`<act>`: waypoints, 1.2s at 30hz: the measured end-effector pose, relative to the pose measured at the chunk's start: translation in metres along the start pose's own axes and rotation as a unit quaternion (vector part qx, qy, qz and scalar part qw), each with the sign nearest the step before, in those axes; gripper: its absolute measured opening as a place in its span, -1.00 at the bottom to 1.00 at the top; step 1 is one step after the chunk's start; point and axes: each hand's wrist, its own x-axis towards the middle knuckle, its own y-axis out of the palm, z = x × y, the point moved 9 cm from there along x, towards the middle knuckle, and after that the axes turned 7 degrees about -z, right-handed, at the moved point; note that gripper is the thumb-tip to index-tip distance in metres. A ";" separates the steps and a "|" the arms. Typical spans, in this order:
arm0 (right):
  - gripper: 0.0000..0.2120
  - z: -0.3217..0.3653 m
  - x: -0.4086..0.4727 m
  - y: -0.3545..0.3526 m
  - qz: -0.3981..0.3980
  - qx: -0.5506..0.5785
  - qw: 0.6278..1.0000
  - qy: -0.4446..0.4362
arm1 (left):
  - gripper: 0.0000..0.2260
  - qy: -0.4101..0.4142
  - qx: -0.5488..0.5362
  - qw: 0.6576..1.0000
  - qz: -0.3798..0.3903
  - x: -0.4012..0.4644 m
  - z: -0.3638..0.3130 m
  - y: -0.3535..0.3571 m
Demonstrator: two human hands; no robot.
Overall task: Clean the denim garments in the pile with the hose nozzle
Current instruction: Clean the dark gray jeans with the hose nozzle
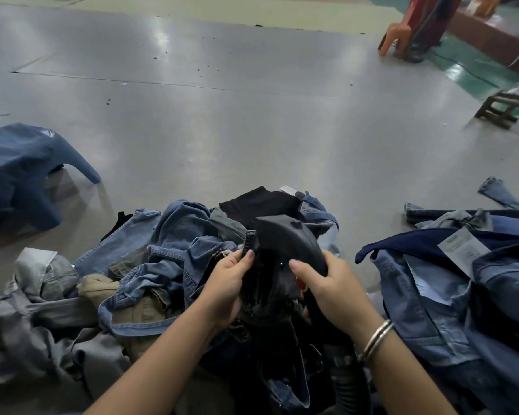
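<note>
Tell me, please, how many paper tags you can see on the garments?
3: one tag behind the black garment, one on the right heap, one at the left; others may be buried.

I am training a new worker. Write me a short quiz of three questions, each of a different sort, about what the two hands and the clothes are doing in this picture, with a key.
1. True or false: the right hand grips the black hose nozzle.
2. Multiple choice: what does the left hand pinch? A) a white paper tag B) the dark garment at the nozzle C) the blue plastic stool
3. Fill in: on the right wrist sits a silver ____.

Key: 1. true. 2. B. 3. bangle.
</note>
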 end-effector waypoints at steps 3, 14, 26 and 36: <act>-0.85 0.005 0.011 -0.006 -0.036 -0.001 0.999 -0.008 | -0.75 -0.005 0.007 1.000 0.006 -0.001 0.003 0.003; -0.85 -0.006 -0.011 0.008 0.075 0.012 0.996 0.035 | -0.73 0.001 -0.034 0.999 -0.033 0.012 -0.014 -0.016; -0.81 0.001 0.006 -0.004 -0.026 0.025 0.999 0.022 | -0.75 0.019 0.027 0.999 -0.004 0.002 -0.010 -0.003; -0.84 -0.014 -0.008 0.003 0.045 0.014 0.998 0.049 | -0.75 0.052 0.047 0.998 -0.007 0.005 -0.018 -0.005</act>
